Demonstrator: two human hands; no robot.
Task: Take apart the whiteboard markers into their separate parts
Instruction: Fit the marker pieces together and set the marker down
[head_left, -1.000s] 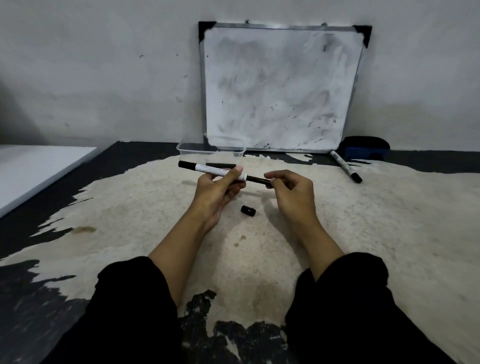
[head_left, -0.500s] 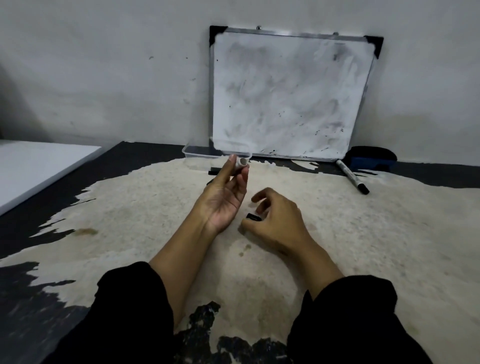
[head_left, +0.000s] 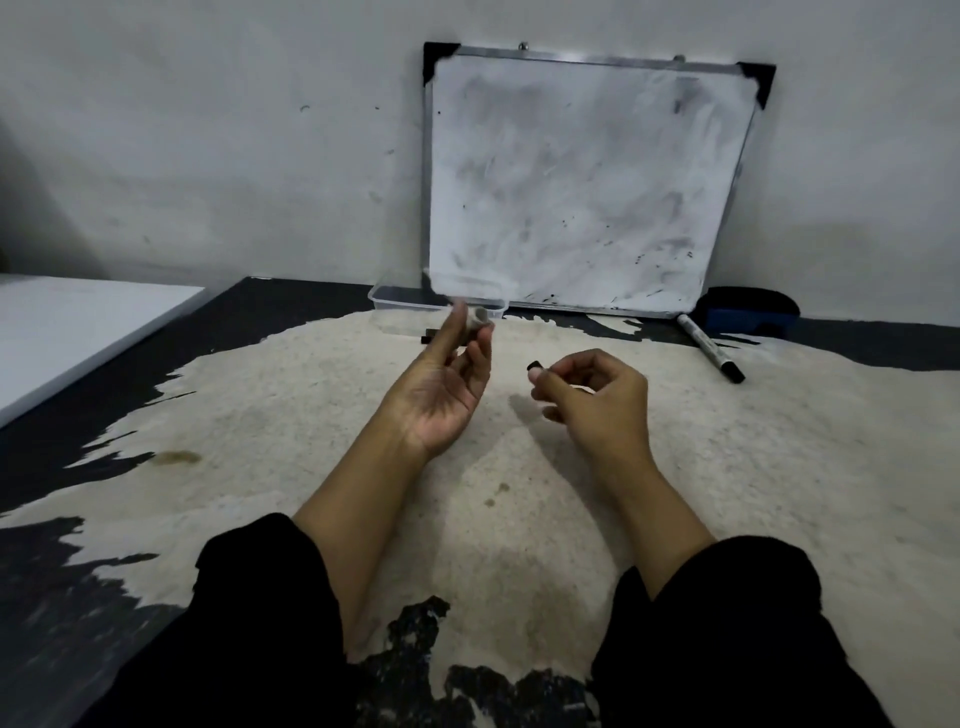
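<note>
My left hand (head_left: 444, 387) is raised palm up, thumb and fingers pinched on the white marker barrel (head_left: 477, 323), seen end-on and mostly hidden behind the hand. My right hand (head_left: 592, 395) hovers just right of it, fingertips closed on a small black cap (head_left: 535, 367). A black marker part (head_left: 429, 336) lies on the floor behind my left hand. A whole white marker with a black cap (head_left: 709, 347) lies at the right, near the whiteboard's foot.
A smudged whiteboard (head_left: 582, 182) leans on the wall. A clear plastic tray (head_left: 395, 300) stands at its lower left corner, a blue eraser (head_left: 748, 312) at its right. A white panel (head_left: 62, 332) lies at far left. The floor is worn black and cream.
The marker came apart and my left hand turned the barrel end-on. My right hand dropped to the floor, took the small black cap and lifted it.
</note>
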